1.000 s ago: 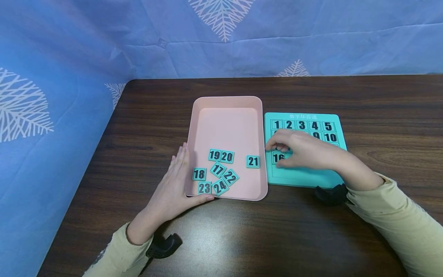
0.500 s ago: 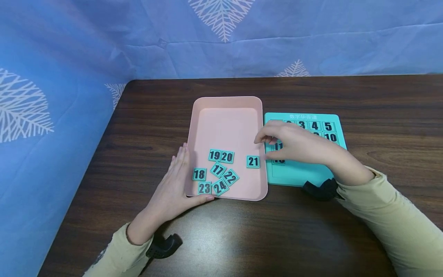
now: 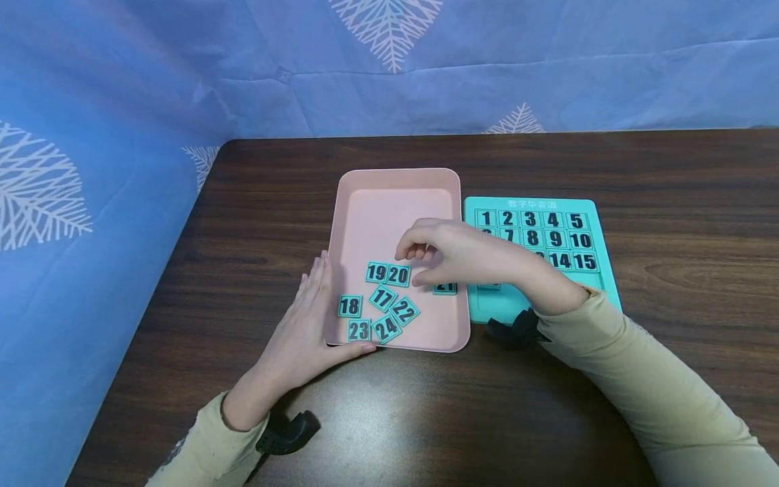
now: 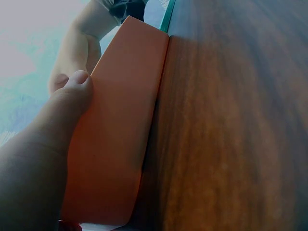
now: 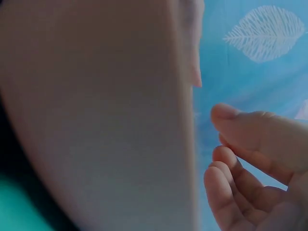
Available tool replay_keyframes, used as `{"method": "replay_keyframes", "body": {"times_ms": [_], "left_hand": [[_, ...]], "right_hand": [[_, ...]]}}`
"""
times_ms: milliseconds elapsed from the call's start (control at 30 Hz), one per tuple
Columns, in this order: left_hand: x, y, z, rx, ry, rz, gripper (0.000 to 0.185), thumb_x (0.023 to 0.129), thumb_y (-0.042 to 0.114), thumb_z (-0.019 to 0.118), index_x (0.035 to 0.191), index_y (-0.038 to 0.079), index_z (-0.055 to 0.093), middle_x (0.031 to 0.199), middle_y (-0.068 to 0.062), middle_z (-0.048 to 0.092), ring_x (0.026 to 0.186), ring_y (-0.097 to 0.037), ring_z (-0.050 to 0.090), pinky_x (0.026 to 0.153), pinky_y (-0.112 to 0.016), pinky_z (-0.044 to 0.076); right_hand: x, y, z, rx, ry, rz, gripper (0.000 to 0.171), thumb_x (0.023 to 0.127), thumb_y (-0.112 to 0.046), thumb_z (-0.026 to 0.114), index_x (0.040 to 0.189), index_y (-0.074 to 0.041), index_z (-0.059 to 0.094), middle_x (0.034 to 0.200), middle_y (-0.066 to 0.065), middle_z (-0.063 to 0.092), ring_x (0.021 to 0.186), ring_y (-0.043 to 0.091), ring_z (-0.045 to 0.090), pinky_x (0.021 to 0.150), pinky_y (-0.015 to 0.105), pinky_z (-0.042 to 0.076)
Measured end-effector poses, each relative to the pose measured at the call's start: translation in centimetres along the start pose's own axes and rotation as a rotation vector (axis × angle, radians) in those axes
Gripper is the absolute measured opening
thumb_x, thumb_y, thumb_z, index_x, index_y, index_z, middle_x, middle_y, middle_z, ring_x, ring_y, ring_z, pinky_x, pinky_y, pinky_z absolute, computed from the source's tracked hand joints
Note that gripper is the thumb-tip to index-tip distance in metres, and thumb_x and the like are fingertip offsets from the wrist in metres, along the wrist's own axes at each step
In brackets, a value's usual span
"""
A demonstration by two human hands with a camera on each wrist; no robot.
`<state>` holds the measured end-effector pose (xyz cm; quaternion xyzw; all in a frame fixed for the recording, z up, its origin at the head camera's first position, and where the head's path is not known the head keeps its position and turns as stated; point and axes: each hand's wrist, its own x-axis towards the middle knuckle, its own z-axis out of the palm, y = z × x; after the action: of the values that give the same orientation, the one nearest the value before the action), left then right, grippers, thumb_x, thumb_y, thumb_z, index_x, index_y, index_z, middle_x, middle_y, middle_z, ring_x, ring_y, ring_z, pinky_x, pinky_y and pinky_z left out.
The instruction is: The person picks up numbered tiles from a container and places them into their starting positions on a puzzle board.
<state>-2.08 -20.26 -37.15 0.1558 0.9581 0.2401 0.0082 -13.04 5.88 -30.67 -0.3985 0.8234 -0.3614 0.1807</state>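
A pink tray (image 3: 398, 216) holds several loose teal number tiles, among them tile 20 (image 3: 398, 275), tile 17 (image 3: 383, 297) and tile 18 (image 3: 349, 306). My right hand (image 3: 465, 251) hovers over the tray's right half, thumb and fingers apart with nothing between them. Its thumb tip is close to tile 20, and it partly covers tile 21 (image 3: 445, 289). At the tray's near left corner lies my left hand (image 3: 298, 338), fingers straight along the left side and thumb on the front rim. The left wrist view has that thumb (image 4: 77, 86) against the tray's outer wall (image 4: 120, 115).
Right beside the tray is a teal number board (image 3: 499, 308), with numbered tiles in rows in its upper part. My right forearm crosses it and hides some tiles. Both lie on a dark wooden table (image 3: 274, 203), with a blue patterned cloth (image 3: 274, 67) behind and at left.
My right hand has moved left from over the number board to over the tray, uncovering most of the board's upper rows. My left hand and the loose tiles have stayed in place.
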Motion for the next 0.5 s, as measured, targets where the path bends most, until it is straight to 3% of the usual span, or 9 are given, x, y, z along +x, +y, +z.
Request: {"method": "replay_keyframes", "body": {"times_ms": [500], "left_hand": [[0.0, 0.1, 0.0, -0.013, -0.011, -0.014, 0.125, 0.070, 0.075, 0.064, 0.152, 0.014, -0.010, 0.160, -0.006, -0.005, 0.144, -0.015, -0.006, 0.116, -0.045, 0.010]], "right_hand": [[2.1, 0.5, 3.2, -0.029, -0.061, -0.056, 0.026, 0.078, -0.005, 0.077, 0.102, -0.006, 0.067, 0.090, 0.004, 0.057, 0.081, 0.016, 0.053, 0.075, 0.026, 0.049]]}}
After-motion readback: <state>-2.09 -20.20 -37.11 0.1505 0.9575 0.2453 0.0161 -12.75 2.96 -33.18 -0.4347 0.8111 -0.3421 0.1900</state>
